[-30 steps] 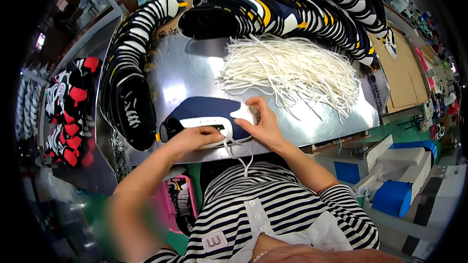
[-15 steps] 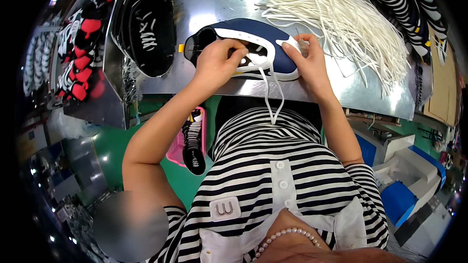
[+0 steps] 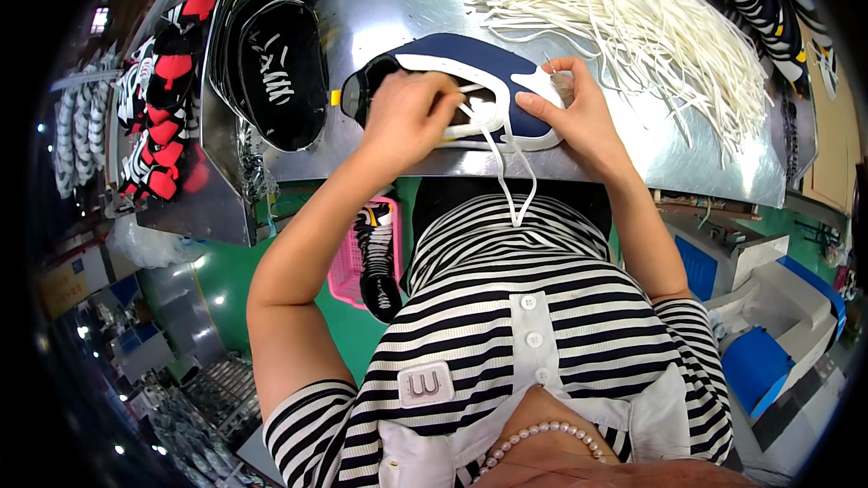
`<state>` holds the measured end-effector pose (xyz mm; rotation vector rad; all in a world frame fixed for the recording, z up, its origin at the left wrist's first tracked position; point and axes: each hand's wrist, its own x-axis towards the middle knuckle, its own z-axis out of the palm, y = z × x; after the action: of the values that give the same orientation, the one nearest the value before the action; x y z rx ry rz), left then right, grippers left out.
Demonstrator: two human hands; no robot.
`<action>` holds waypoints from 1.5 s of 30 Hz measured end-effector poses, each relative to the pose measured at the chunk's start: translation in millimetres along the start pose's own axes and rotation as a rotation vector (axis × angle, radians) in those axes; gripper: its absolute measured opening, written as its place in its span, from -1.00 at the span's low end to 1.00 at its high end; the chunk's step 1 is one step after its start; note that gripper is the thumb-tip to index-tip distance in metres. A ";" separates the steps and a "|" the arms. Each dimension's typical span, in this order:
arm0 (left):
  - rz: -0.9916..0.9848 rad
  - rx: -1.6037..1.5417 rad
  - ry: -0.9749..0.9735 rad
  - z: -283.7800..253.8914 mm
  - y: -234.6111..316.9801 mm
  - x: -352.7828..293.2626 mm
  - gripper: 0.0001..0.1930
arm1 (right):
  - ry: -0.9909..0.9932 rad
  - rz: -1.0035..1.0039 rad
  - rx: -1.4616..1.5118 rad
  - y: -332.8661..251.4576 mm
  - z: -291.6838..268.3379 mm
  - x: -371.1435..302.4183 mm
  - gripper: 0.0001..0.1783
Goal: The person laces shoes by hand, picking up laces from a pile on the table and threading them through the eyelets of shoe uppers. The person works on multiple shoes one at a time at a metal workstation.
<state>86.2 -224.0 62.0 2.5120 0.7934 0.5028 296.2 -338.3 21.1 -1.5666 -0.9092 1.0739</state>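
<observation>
A navy and white shoe upper (image 3: pixel 452 47) lies on its side on the metal table, its opening facing me. At that opening my left hand (image 3: pixel 409 117) is closed, thumb and fingers pinching a white shoelace (image 3: pixel 498 163). A long loop of the lace hangs past the table edge in front of my striped shirt. My right hand (image 3: pixel 583 115) is closed at the toe end, its thumb near the white toe piece. Between its fingers sits a small brownish-grey handle (image 3: pixel 561 85) with a thin metal point; what the tool is exactly I cannot make out.
White laces (image 3: pixel 624 32) lie heaped at the far right. Stacked black shoe uppers (image 3: pixel 280 81) stand left, and red, black and white ones (image 3: pixel 172 81) beyond them. More striped uppers (image 3: pixel 768 9) line the back right. A pink basket (image 3: pixel 346 276) stands below the table edge.
My left hand has turned a little and its fingertips have shifted slightly, still at the shoe opening. My right hand stays by the toe. The whole view has moved slightly.
</observation>
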 end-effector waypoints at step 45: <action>-0.874 -0.850 -0.669 3.1 17.9 30.7 -0.30 | -0.173 -0.079 0.605 -22.5 -5.2 -5.0 -0.94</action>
<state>119.1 -219.3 75.0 1.2310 0.9972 -0.2680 298.4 -339.4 44.6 -0.9436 -0.6633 1.2921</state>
